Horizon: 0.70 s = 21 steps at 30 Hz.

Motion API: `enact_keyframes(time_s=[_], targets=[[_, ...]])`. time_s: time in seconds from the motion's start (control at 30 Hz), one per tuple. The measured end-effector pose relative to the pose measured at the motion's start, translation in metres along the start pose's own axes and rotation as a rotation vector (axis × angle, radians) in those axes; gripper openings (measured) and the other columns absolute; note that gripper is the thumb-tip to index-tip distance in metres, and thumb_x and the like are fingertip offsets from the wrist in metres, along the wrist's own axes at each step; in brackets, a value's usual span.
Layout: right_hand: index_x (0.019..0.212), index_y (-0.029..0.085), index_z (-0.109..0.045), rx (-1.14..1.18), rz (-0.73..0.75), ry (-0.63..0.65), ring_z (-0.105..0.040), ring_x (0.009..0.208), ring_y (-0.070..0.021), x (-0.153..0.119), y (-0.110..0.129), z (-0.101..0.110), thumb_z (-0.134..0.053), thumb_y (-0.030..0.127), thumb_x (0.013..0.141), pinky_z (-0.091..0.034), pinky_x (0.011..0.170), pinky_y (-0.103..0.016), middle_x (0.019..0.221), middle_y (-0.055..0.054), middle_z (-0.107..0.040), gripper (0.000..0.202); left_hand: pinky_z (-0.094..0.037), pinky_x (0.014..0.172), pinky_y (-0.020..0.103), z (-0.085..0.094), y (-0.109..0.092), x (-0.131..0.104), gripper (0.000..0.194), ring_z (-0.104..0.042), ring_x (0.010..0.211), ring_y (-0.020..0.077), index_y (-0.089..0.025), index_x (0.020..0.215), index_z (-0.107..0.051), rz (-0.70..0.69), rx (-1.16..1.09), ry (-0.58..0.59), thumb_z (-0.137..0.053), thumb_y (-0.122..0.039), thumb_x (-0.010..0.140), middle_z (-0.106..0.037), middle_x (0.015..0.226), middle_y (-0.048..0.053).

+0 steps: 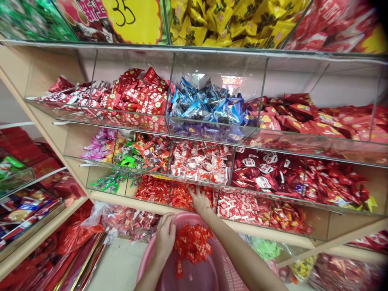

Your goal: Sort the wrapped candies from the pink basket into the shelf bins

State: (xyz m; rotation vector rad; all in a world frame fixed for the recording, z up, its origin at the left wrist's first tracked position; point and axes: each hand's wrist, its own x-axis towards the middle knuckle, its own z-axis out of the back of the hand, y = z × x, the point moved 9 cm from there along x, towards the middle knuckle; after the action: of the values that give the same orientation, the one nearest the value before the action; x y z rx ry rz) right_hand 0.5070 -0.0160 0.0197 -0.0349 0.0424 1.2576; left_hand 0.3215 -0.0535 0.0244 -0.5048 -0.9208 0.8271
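My left hand (165,233) is closed over the left rim of a pink plastic basket (230,268). A pile of small red-wrapped candies (194,242) lies inside the basket, with one wrapped candy (179,268) apart from the pile. Beyond the far rim, my right hand (200,201) reaches into a low shelf compartment of red-wrapped candies (181,197). Its fingers are spread on the candies, and I see nothing gripped in them. My right forearm passes over the basket's right side.
Glass-fronted compartments of wrapped sweets rise in tiers, with blue packets (209,103) and yellow packets (224,22) higher up. The glass edge (194,182) of the tier above sits close over my right hand. Bagged goods (130,220) lie under the wooden shelf.
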Motion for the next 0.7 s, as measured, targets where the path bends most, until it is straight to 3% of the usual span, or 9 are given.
enact_keyframes(time_s=[0.13, 0.23, 0.33, 0.57, 0.7], targets=[[0.137, 0.035, -0.016, 0.026, 0.006, -0.028, -0.043, 0.114, -0.0305, 0.001, 0.0, 0.0, -0.058, 0.024, 0.075, -0.045, 0.081, -0.042, 0.137, -0.015, -0.03, 0.075, -0.043, 0.088, 0.038, 0.0, 0.001, 0.0, 0.029, -0.052, 0.098, 0.0189, -0.018, 0.095, -0.058, 0.016, -0.016, 0.005, -0.036, -0.014, 0.078, -0.057, 0.099, 0.007], [0.133, 0.034, -0.027, 0.098, 0.014, -0.075, -0.045, 0.112, -0.0262, 0.0, 0.0, 0.002, -0.039, 0.009, 0.081, -0.045, 0.08, -0.038, 0.134, -0.013, -0.036, 0.059, -0.044, 0.087, 0.037, 0.0, 0.002, -0.001, 0.028, -0.052, 0.097, 0.0185, -0.018, 0.094, -0.059, 0.015, -0.012, -0.001, -0.036, -0.014, 0.078, -0.057, 0.099, 0.007], [0.128, 0.031, -0.039, 0.161, 0.016, -0.112, -0.047, 0.109, -0.0234, -0.002, -0.003, 0.006, -0.031, 0.004, 0.081, -0.044, 0.081, -0.035, 0.128, -0.012, -0.042, 0.054, -0.044, 0.087, 0.036, -0.001, 0.003, -0.001, 0.028, -0.053, 0.098, 0.0182, -0.018, 0.095, -0.059, 0.014, -0.004, -0.004, -0.037, -0.014, 0.077, -0.057, 0.1, 0.007], [0.124, 0.026, -0.044, 0.327, -0.08, -0.169, -0.057, 0.096, -0.0215, -0.002, -0.028, 0.027, -0.035, 0.028, 0.088, -0.043, 0.079, -0.03, 0.113, -0.01, -0.056, 0.038, -0.044, 0.087, 0.035, -0.002, 0.004, -0.001, 0.028, -0.052, 0.097, 0.0179, -0.018, 0.095, -0.058, 0.015, 0.008, 0.002, -0.037, -0.013, 0.078, -0.058, 0.099, 0.007], [0.123, 0.017, -0.046, 0.416, -0.183, -0.212, -0.051, 0.107, -0.0259, 0.005, -0.044, 0.037, -0.035, 0.035, 0.086, -0.039, 0.087, -0.032, 0.114, -0.013, -0.057, 0.043, -0.044, 0.087, 0.036, -0.002, 0.004, 0.0, 0.027, -0.052, 0.098, 0.0179, -0.018, 0.094, -0.058, 0.022, 0.008, 0.003, -0.037, -0.013, 0.078, -0.057, 0.099, 0.007]])
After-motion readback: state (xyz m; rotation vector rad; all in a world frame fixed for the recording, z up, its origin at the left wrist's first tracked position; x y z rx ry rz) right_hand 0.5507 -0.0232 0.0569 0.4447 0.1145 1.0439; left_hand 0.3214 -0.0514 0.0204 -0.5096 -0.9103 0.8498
